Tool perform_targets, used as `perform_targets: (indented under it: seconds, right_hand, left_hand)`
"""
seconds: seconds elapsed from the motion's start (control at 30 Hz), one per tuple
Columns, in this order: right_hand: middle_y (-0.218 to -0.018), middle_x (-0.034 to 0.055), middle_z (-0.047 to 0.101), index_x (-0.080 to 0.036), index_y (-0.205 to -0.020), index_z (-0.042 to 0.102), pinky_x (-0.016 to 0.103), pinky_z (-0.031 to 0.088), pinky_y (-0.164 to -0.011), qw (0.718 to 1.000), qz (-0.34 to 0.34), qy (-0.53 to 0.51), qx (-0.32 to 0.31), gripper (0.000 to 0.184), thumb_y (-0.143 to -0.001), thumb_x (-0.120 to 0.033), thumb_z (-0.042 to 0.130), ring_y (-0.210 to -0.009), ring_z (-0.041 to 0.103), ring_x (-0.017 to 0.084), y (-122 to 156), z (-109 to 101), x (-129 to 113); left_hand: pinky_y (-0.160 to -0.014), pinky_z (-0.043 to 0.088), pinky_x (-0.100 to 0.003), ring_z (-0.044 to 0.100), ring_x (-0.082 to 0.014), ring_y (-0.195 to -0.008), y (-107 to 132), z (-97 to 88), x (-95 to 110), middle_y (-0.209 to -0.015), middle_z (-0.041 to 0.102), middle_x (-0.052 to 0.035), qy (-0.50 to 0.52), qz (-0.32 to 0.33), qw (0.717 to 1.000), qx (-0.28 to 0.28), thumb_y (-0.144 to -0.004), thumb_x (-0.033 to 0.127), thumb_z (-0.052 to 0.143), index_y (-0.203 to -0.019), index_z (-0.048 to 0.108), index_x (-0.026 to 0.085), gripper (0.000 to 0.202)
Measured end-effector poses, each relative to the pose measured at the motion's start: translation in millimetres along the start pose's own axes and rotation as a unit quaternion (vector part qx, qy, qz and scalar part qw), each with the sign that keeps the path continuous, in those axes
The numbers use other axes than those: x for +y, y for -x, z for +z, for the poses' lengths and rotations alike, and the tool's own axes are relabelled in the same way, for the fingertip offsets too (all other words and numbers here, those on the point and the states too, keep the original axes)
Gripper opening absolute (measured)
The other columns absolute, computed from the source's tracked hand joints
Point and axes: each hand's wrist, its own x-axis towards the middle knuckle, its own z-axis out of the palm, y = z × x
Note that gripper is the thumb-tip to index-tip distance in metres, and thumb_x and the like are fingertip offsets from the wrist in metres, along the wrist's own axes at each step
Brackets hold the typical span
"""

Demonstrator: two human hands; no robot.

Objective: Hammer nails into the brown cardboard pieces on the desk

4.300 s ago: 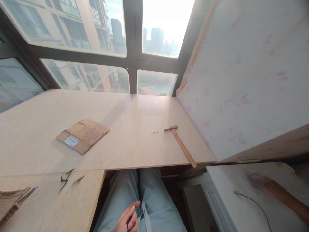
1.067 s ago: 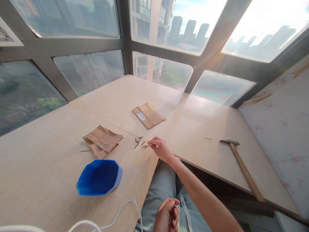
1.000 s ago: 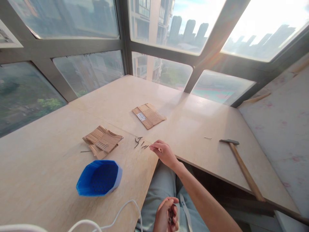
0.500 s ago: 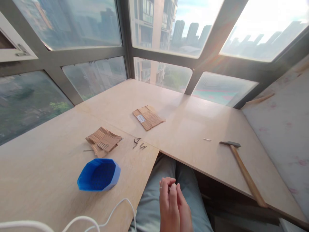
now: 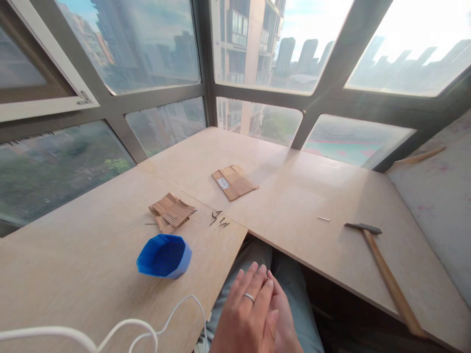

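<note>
Above my lap, my left hand lies over my right hand, a ring on one finger. The left fingers are stretched out and rest across the right hand. My right hand is curled underneath, its palm and most fingers hidden. A tiny thing shows between the fingertips, too small to name. Several small dark screws or nails lie on the table beyond the hands. To the left stands a blue plastic container, with folded corrugated cardboard behind it.
A flat cardboard piece lies farther back on the table. On the right rest a thin metal pin and a wooden-handled hammer, its handle along the front edge. A white cable loops at lower left. Windows surround the table.
My left hand has turned over and spread its fingers across the right hand; before, its fingers were curled against it. The view has shifted slightly, so the table things appear farther right.
</note>
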Motion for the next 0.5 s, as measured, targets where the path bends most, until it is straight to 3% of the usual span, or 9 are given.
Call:
perform_targets:
  seconds: [0.1,0.2,0.23,0.33,0.43,0.5]
  right_hand:
    - [-0.055,-0.0060,0.050,-0.021,-0.059,0.046,0.018,0.036,-0.037,0.989,0.082,-0.125,0.018,0.035,-0.073,-0.037,0.073,-0.042,0.046,0.006,-3,7,-11]
    - [-0.043,-0.0090,0.033,-0.021,-0.050,0.031,0.018,0.015,-0.029,0.969,0.167,-0.184,0.020,0.050,-0.074,-0.038,0.071,-0.031,0.022,0.004,0,10,-16]
    - [-0.041,-0.0094,0.028,-0.021,-0.049,0.026,0.018,0.012,-0.029,0.966,0.187,-0.177,0.018,0.055,-0.076,-0.043,0.069,-0.031,0.017,0.004,1,11,-16]
    - [-0.039,-0.0092,0.022,-0.021,-0.049,0.021,0.017,0.008,-0.031,0.964,0.238,-0.122,-0.003,0.063,-0.078,-0.059,0.063,-0.033,0.011,0.004,3,16,-16]
    - [-0.043,-0.0095,0.025,-0.020,-0.053,0.026,0.016,0.007,-0.034,0.965,0.260,-0.024,-0.038,0.062,-0.076,-0.063,0.064,-0.036,0.013,0.003,2,24,-18]
    - [-0.045,-0.0101,0.027,-0.020,-0.056,0.029,0.015,0.007,-0.036,0.964,0.258,0.048,-0.049,0.059,-0.072,-0.059,0.071,-0.038,0.015,0.002,-1,30,-20]
  left_hand:
    - [-0.098,0.050,-0.034,0.056,-0.0230,-0.121,-23,-58.6,-23,-0.127,0.063,-0.0115,-0.016,-0.050,0.999,0.011,-0.092,0.025,0.045,-0.126,0.057,0.018,0.037]
    - [-0.095,0.050,-0.036,0.061,-0.0232,-0.111,-49,-86.8,-58,-0.115,0.067,-0.0129,-0.082,-0.159,0.984,0.018,-0.095,0.026,0.038,-0.120,0.060,0.016,0.034]
    - [-0.094,0.050,-0.039,0.063,-0.0253,-0.107,-58,-89.4,-71,-0.110,0.068,-0.0142,-0.126,-0.199,0.972,-0.005,-0.095,0.029,0.038,-0.117,0.061,0.015,0.034]
    - [-0.086,0.051,-0.044,0.065,-0.0315,-0.100,-81,-87.1,-111,-0.098,0.070,-0.0165,-0.227,-0.286,0.919,-0.148,-0.092,0.034,0.043,-0.107,0.065,0.014,0.034]
    - [-0.082,0.052,-0.044,0.064,-0.0332,-0.103,-100,-80.2,-147,-0.106,0.068,-0.0191,-0.258,-0.343,0.881,-0.200,-0.090,0.035,0.041,-0.112,0.063,0.013,0.038]
    - [-0.082,0.052,-0.043,0.063,-0.0333,-0.105,-110,-74.3,-168,-0.112,0.067,-0.0214,-0.244,-0.373,0.853,-0.271,-0.087,0.030,0.045,-0.115,0.063,0.011,0.038]
